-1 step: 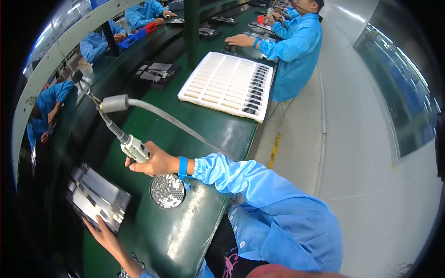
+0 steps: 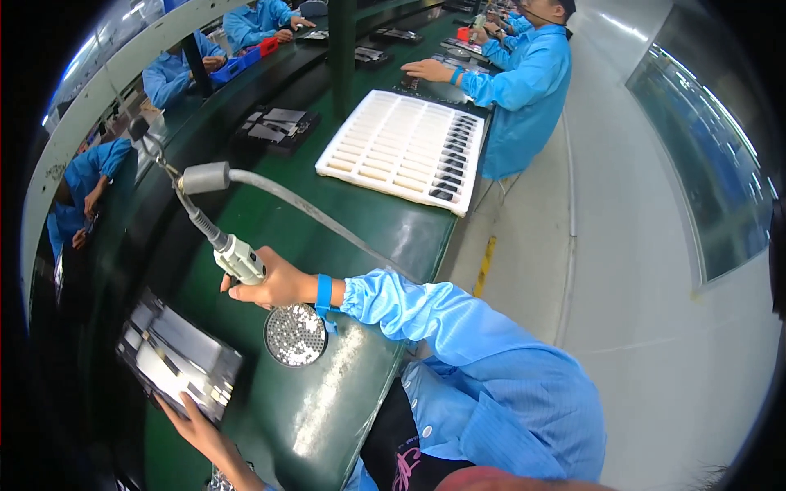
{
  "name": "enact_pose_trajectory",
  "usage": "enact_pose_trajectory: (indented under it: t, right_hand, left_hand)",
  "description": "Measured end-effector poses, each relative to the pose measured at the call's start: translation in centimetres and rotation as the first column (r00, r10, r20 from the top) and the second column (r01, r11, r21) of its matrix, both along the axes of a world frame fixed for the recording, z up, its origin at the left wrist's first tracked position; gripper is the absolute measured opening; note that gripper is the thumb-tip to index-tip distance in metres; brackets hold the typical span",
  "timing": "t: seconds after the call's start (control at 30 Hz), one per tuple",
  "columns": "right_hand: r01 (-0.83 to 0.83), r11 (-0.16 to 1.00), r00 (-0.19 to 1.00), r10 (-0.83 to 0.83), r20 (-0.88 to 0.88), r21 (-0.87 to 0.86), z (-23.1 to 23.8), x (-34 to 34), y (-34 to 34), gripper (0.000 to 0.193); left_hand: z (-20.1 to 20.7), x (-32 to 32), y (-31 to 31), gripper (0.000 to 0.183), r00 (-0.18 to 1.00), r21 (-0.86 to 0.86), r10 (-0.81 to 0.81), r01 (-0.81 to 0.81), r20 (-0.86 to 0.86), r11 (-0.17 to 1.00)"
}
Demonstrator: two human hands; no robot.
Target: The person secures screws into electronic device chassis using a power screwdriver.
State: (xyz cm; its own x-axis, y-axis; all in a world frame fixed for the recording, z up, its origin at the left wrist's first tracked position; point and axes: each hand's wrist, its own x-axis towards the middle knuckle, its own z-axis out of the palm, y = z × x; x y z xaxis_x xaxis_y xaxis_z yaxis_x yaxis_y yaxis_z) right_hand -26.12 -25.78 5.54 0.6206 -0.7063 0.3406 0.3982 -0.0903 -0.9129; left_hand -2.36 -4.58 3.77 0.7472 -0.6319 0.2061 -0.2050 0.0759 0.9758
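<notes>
Slightly, the opened device (image 2: 182, 358) has shifted rightward with your left hand (image 2: 195, 427); regard its position as unsettled. It is left of the round perforated dish (image 2: 268, 350). Your right hand (image 2: 282, 281) is closed around the suspended driver (image 2: 240, 261). Your left fingers touch the device's near edge; whether they clamp it cannot be told.

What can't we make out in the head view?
Head view:
Tip of the tool: hidden behind the right hand.
Small parts in the round dish: too small to identify.
Inner detail of the device at the left hand: blurred.
Metallic thing by the left forearm: partly covered by it, cut off by the lower edge.
</notes>
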Motion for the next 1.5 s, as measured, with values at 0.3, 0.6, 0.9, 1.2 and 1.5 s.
enact_pose_trajectory:
  t: [0.3, 0.6, 0.9, 1.2, 1.5]
  right_hand:
    - [0.005, 0.999, 0.999, -0.003, -0.040, 0.045, 0.2, 0.6, 0.0, 0.013]
    - [-0.225, 0.943, 0.969, 0.192, 0.154, 0.246, -0.6, 1.2, 0.5, 0.017]
    - [-0.099, 0.994, 0.992, 0.096, 0.077, 0.035, -1.5, 1.5, 0.9, 0.021]
    - [-0.090, 0.995, 0.996, 0.088, 0.031, 0.037, -2.2, 2.1, 1.0, 0.027]
    - [-0.183, 0.983, 0.983, 0.183, 0.014, 0.018, -1.8, 0.7, 2.2, 0.026]
  left_hand:
    - [-4.5, -11.9, 11.7, 0.059, 0.971, 0.240, 0.164, -0.120, -0.172, 0.963]
    - [-5.1, -8.2, 12.9, 0.025, 0.854, 0.414, 0.050, -0.302, 0.518, 0.859]
    - [0.6, 0.2, 14.3, 0.013, 0.723, 0.373, 0.083, -0.448, 0.686, 0.812]
    - [-2.7, 3.6, 12.3, 0.028, 0.817, 0.611, -0.231, -0.177, 0.528, 0.772]
    - [-0.9, 4.2, 9.3, 0.019, 0.840, 0.486, -0.142, -0.158, 0.523, 0.859]
